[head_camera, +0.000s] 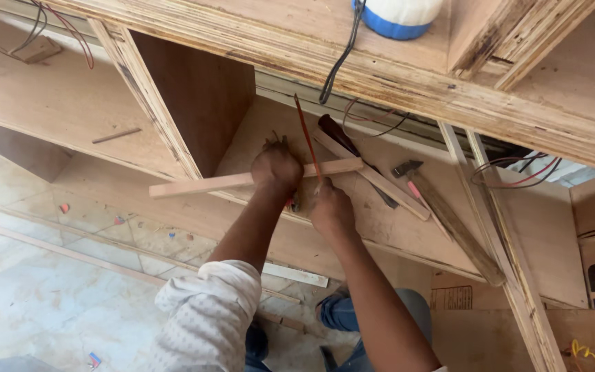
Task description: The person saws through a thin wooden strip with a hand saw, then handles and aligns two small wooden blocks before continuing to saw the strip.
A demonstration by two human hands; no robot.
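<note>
My left hand (276,169) presses down on a long thin wooden strip (208,184) that lies across the front edge of a plywood cabinet shelf (380,213). My right hand (330,207) holds a red pencil (306,134), its lower end at the strip near the left hand. The pencil stands nearly upright, leaning slightly left at the top. Both hands are close together over the strip's right half.
A hammer (408,172) and more wooden strips (373,176) lie on the shelf to the right. Wires (511,172) hang at the right. A blue-and-white container (397,17) sits on the top board. A vertical divider (194,103) stands left. Tiled floor (49,289) lies below.
</note>
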